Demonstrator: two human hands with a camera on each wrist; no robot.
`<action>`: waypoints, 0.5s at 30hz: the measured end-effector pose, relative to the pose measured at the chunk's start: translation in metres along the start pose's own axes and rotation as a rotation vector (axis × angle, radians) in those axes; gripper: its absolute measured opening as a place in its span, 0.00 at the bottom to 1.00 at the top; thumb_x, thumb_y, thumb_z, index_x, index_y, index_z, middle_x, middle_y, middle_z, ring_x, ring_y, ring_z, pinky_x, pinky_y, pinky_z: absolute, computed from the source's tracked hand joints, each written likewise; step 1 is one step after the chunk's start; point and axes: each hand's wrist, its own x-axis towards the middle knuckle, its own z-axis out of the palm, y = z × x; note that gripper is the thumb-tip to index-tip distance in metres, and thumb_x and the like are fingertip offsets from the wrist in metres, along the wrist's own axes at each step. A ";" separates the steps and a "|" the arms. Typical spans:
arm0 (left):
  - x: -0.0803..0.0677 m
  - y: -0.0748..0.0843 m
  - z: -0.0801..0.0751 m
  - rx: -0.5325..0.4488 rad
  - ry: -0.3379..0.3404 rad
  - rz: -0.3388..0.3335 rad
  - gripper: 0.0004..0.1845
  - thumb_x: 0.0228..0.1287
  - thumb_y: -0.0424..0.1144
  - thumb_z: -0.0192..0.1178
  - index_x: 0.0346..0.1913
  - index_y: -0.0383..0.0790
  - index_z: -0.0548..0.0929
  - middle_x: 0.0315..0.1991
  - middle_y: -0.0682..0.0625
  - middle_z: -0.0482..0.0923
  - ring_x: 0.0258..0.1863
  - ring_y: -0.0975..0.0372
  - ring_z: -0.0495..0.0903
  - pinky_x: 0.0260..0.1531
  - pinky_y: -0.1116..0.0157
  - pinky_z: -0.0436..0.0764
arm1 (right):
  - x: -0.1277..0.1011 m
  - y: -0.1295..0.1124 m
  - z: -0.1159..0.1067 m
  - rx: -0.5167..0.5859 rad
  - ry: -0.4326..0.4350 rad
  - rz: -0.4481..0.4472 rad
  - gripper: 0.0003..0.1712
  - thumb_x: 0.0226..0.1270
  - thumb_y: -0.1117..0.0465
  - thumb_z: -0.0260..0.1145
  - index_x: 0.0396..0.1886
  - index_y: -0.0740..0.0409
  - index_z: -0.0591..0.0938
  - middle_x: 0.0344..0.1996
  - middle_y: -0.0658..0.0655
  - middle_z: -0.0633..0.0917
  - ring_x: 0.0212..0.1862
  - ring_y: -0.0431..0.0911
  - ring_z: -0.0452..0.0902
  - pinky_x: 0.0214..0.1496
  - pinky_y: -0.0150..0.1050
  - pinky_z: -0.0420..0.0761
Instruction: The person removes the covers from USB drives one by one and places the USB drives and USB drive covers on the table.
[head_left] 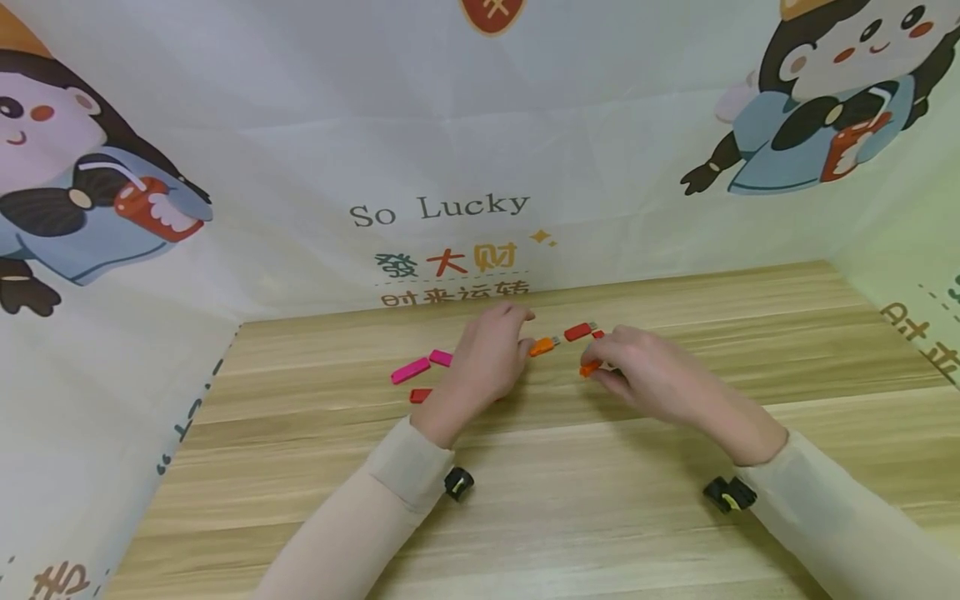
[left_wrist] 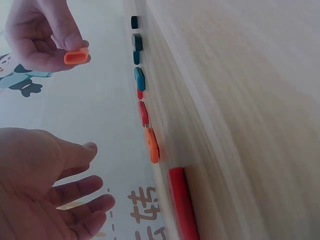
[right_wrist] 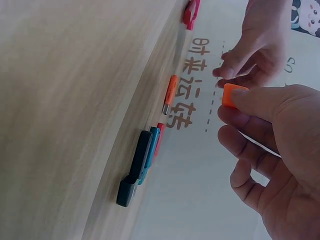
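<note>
My right hand (head_left: 652,367) pinches a small orange USB stick cap (right_wrist: 230,97) between thumb and forefinger, held above the table; its hollow opening shows in the left wrist view. My left hand (head_left: 483,354) is over the tabletop to the left, fingers loosely spread and holding nothing. Between the hands lies an orange USB stick (head_left: 543,347), its metal plug bare and pointing right. Behind it is a red USB stick (head_left: 578,332), also uncapped, with a red cap (head_left: 597,334) beside its plug.
Teal (left_wrist: 140,79) and dark green (left_wrist: 137,42) sticks with their caps continue the row, hidden behind my right hand in the head view. Left of my left hand lie a pink stick (head_left: 410,371), a pink piece (head_left: 441,358) and a red piece (head_left: 420,396). Printed cloth (head_left: 600,233) backs the wooden table (head_left: 570,517).
</note>
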 end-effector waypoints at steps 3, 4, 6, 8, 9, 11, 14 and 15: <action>-0.005 -0.002 -0.003 0.023 0.029 0.027 0.18 0.76 0.38 0.67 0.64 0.37 0.83 0.61 0.45 0.82 0.61 0.50 0.81 0.64 0.52 0.78 | 0.004 0.002 0.000 -0.008 0.001 -0.004 0.08 0.65 0.71 0.76 0.41 0.57 0.88 0.35 0.50 0.87 0.37 0.44 0.81 0.40 0.41 0.84; -0.007 -0.003 -0.004 0.031 0.037 0.034 0.18 0.76 0.38 0.67 0.64 0.37 0.83 0.61 0.45 0.82 0.61 0.50 0.80 0.64 0.52 0.78 | 0.005 0.002 0.000 -0.011 0.000 -0.005 0.07 0.66 0.71 0.76 0.41 0.58 0.88 0.36 0.51 0.88 0.37 0.44 0.81 0.40 0.42 0.84; -0.011 -0.005 -0.005 0.044 0.051 0.048 0.19 0.76 0.39 0.67 0.64 0.37 0.83 0.61 0.45 0.82 0.61 0.50 0.80 0.65 0.52 0.77 | 0.008 0.003 0.000 -0.020 -0.010 -0.001 0.08 0.66 0.70 0.77 0.42 0.58 0.88 0.37 0.51 0.88 0.38 0.46 0.81 0.41 0.42 0.84; -0.015 -0.008 -0.006 0.055 0.066 0.058 0.19 0.76 0.40 0.67 0.64 0.38 0.83 0.62 0.45 0.82 0.62 0.49 0.79 0.66 0.50 0.77 | 0.011 0.004 0.001 -0.025 -0.021 0.011 0.08 0.66 0.70 0.77 0.43 0.59 0.89 0.38 0.52 0.89 0.38 0.46 0.82 0.41 0.43 0.84; -0.018 -0.009 -0.006 0.062 0.073 0.062 0.20 0.76 0.41 0.67 0.65 0.38 0.83 0.62 0.45 0.81 0.62 0.49 0.79 0.66 0.50 0.76 | 0.013 0.005 0.001 -0.025 -0.027 0.016 0.09 0.66 0.69 0.77 0.43 0.59 0.89 0.38 0.52 0.89 0.38 0.47 0.82 0.41 0.43 0.84; -0.022 -0.011 -0.008 0.071 0.088 0.074 0.20 0.76 0.42 0.68 0.65 0.38 0.83 0.63 0.45 0.81 0.63 0.49 0.78 0.65 0.49 0.77 | 0.016 0.006 0.001 -0.028 -0.037 0.025 0.09 0.65 0.69 0.78 0.43 0.59 0.89 0.38 0.53 0.89 0.38 0.47 0.83 0.42 0.43 0.85; -0.028 -0.013 -0.010 0.086 0.099 0.087 0.20 0.75 0.42 0.68 0.64 0.38 0.84 0.62 0.44 0.81 0.63 0.48 0.78 0.65 0.48 0.77 | 0.020 0.009 0.003 -0.027 -0.050 0.036 0.08 0.65 0.69 0.78 0.43 0.59 0.89 0.38 0.53 0.89 0.39 0.49 0.84 0.43 0.44 0.85; -0.031 -0.014 -0.010 0.090 0.096 0.090 0.20 0.75 0.42 0.68 0.64 0.38 0.84 0.61 0.44 0.81 0.63 0.48 0.78 0.65 0.47 0.77 | 0.022 0.010 0.004 -0.027 -0.054 0.036 0.08 0.65 0.69 0.78 0.43 0.59 0.89 0.39 0.54 0.89 0.40 0.49 0.84 0.44 0.45 0.86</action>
